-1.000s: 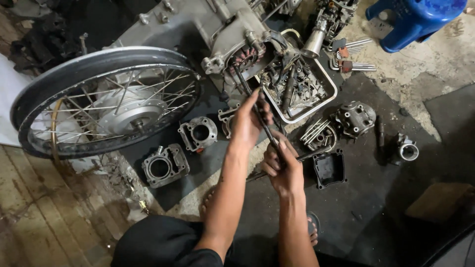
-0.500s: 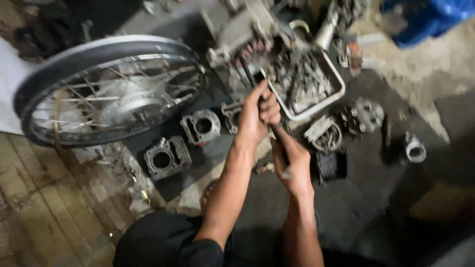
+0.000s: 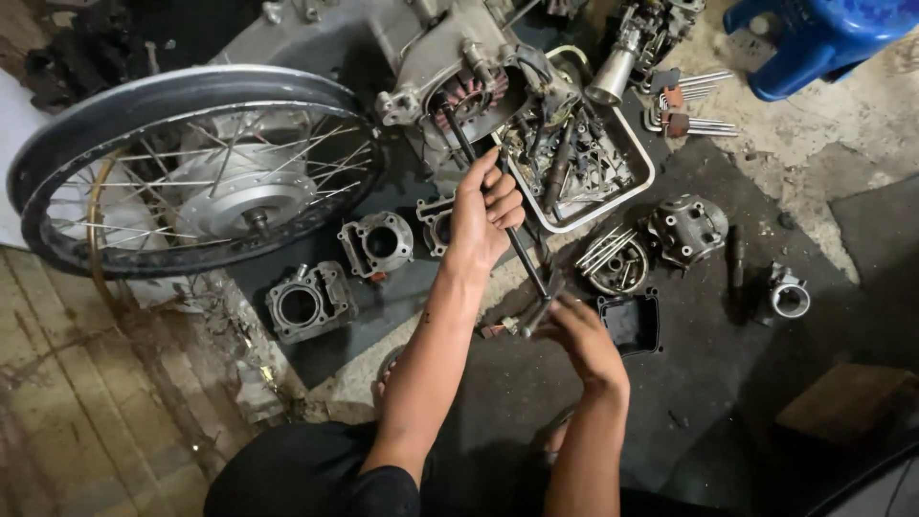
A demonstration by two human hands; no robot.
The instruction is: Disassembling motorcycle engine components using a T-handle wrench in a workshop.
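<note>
A long dark T-handle wrench (image 3: 525, 257) runs from the grey engine case (image 3: 450, 57) at the top down to its crossbar near the floor. My left hand (image 3: 483, 209) is wrapped around the shaft about halfway along. My right hand (image 3: 579, 335) grips the crossbar end at the bottom. The tool's tip sits in the round opening of the engine case, beside copper-coloured windings (image 3: 469, 96).
A spoked wheel (image 3: 196, 168) lies at the left. Two cylinder blocks (image 3: 306, 304) (image 3: 378, 244) sit on the dark mat. A white tray (image 3: 636, 188) holds several parts. A cylinder head (image 3: 687, 228), hex keys (image 3: 694, 101) and a blue stool (image 3: 814, 38) lie to the right.
The view shifted slightly. My right hand has turned the crossbar and sits a little lower and further right; my left hand stays on the shaft.
</note>
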